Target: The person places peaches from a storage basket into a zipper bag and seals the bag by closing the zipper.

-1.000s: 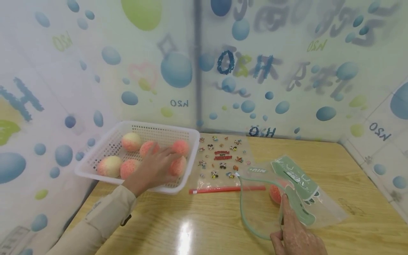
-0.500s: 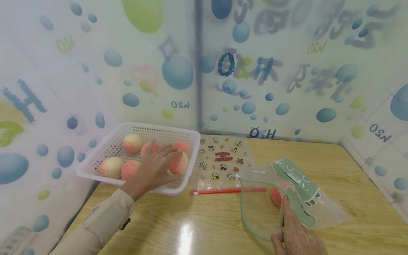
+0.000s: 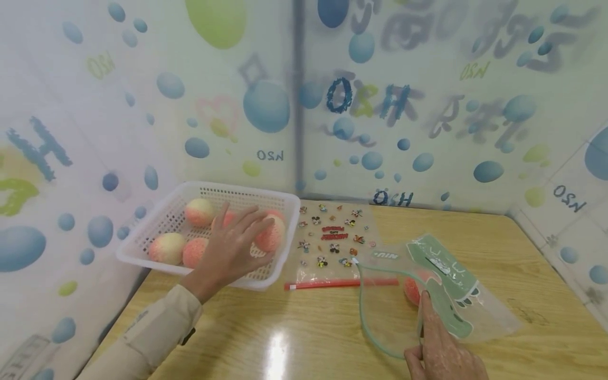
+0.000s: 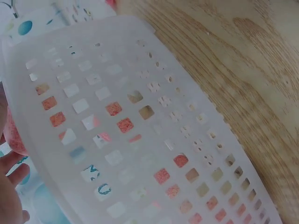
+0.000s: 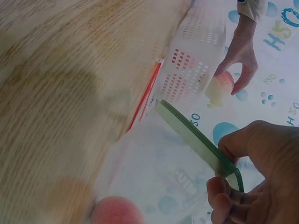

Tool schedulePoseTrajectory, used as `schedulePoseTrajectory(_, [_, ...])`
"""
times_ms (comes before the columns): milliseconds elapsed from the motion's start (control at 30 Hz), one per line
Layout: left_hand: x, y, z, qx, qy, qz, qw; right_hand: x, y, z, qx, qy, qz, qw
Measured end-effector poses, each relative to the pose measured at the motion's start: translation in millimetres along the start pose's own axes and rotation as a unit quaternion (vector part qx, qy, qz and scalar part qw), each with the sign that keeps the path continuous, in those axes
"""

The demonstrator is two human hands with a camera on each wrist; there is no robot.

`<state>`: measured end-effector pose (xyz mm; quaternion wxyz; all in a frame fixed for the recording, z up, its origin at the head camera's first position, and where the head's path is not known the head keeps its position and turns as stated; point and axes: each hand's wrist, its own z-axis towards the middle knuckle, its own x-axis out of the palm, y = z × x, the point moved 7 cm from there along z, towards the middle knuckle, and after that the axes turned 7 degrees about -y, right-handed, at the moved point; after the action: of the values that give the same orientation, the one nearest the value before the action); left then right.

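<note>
In the head view my left hand [image 3: 230,245] grips a pink-and-cream peach [image 3: 272,235] over the right end of a white plastic basket [image 3: 138,248]. The right wrist view shows that peach [image 5: 220,87] between thumb and fingers, above the basket's rim. Several other peaches [image 3: 199,212] lie in the basket. My right hand [image 3: 442,343] pinches the edge of a clear zip bag [image 3: 385,316] with a green rim and a green cartoon print, holding its mouth apart. Inside this bag lies one reddish peach [image 5: 117,212]. The left wrist view shows mostly the perforated basket wall [image 4: 117,116].
A second clear bag [image 3: 332,258] with small cartoon figures and a red slider strip [image 3: 342,284] lies flat between the basket and the green bag. The wooden table [image 3: 228,327] meets a bubble-patterned curtain [image 3: 361,132] at the back and sides.
My left hand has taken hold of a peach at the basket's right end and lifted it slightly up and right. The right hand and the green zip bag stay nearly still.
</note>
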<state>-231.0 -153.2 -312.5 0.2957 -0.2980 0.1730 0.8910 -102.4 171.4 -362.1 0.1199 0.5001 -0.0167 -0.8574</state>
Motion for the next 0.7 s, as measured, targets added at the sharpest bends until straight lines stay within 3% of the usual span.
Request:
schedulePoseTrajectory(267, [-11.1, -17.7, 9.6, 0.031, -0.076, -0.003, 0.9967, -1.7, 0.5, -0.6, -0.024, -0.021, 0.013, 0.999])
schedulePoseTrajectory(700, [-9.8, -48.0, 14.1, 0.066, -0.110, -0.040, 0.9910, 0.2, 0.0, -1.5, -0.013, -0.012, 0.016, 1.000])
